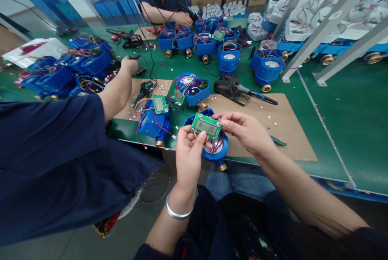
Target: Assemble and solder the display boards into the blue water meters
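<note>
One circuit board (207, 125), gripped by our left fingers (198, 143) and right fingers (233, 125), desk's near edge (327, 175); apparent reading calls for steadiness.

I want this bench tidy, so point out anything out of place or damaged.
Small white bits lie strewn over the cardboard, looking like litter. The brass fitting of the blue meter under the held circuit board juts past the bench edge, perhaps precariously. No spill or clear damage shows.
</note>
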Tool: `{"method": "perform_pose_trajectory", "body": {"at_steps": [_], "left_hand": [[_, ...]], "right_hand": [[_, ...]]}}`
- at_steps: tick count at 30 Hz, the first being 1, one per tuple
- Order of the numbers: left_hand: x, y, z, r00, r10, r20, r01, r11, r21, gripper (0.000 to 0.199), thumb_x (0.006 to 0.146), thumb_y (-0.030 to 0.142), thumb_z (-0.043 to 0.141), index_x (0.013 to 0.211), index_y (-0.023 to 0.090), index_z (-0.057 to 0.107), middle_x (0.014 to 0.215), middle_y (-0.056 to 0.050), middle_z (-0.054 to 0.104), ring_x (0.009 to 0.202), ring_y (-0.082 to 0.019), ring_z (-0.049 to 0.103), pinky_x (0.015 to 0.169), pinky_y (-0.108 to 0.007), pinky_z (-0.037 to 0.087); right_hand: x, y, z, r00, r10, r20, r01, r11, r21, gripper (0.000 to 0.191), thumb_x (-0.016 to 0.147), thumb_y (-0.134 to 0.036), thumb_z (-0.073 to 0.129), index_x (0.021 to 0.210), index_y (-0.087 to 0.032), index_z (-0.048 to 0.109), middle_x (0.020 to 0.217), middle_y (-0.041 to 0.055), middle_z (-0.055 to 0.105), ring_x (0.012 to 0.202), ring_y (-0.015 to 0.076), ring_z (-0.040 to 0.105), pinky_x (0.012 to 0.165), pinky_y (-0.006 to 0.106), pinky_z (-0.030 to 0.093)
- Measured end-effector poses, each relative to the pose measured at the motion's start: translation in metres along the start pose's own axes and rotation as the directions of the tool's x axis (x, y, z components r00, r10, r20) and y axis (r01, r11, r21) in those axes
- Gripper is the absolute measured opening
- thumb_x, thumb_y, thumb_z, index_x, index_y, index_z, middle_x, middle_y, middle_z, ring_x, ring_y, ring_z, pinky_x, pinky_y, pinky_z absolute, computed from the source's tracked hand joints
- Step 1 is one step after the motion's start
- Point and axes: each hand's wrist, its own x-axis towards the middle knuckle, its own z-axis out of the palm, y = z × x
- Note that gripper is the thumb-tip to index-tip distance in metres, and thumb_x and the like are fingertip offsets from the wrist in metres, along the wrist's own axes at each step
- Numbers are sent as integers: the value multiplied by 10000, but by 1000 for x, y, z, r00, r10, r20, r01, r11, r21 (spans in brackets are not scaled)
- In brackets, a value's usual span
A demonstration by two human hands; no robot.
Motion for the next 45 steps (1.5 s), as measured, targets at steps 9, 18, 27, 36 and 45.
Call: {"method": "perform_pose_trajectory", "body": {"at_steps": [9, 18, 27, 36, 45], "left_hand": [[0, 1, -1, 1000, 3, -5, -3, 1000, 10, 215, 848, 288, 632, 968, 190, 482, 790, 14, 615, 576, -88, 613, 516, -174, 481], [-1, 0, 0, 1000, 6, -6, -5, 1000, 28, 212, 851, 283, 629, 963, 197, 471, 780, 21, 609, 559, -84, 609, 495, -164, 480], [-1, 1, 0, 1000, -2, 0, 2, 1000, 16, 207, 852, 277, 628, 957, 194, 470, 786, 24, 606, 553, -78, 611, 484, -152, 471], [-1, 0, -1, 1000, 1, 3, -1, 1000, 13, 206, 853, 273, 628, 955, 192, 468, 789, 23, 613, 552, -76, 609, 479, -147, 466], [-1, 0, -1, 1000, -2, 3, 2, 1000, 16, 207, 853, 273, 626, 954, 193, 464, 800, 16, 616, 549, -78, 609, 476, -152, 468]], "right_hand": [[1, 4, -2, 997, 80, 24, -82, 991, 102, 228, 770, -398, 713, 793, -174, 680, 1192, 67, 623, 964, 167, 606, 874, 332, 501], [1, 0, -2, 993, 116, 16, -117, 988, 100, 236, 748, -418, 729, 759, -189, 671, 1097, 51, 652, 882, 152, 619, 840, 340, 529], [1, -4, -3, 988, 152, 33, -154, 982, 112, 238, 736, -422, 747, 790, -195, 702, 1064, 53, 669, 875, 154, 622, 848, 337, 528], [2, -3, -6, 984, 166, 60, -172, 979, 113, 205, 763, -376, 734, 816, -179, 712, 1112, 56, 655, 872, 131, 618, 824, 287, 537], [2, -5, -4, 984, 173, 47, -177, 980, 93, 191, 767, -371, 732, 797, -183, 715, 1115, 48, 648, 857, 122, 619, 803, 269, 544]]}}
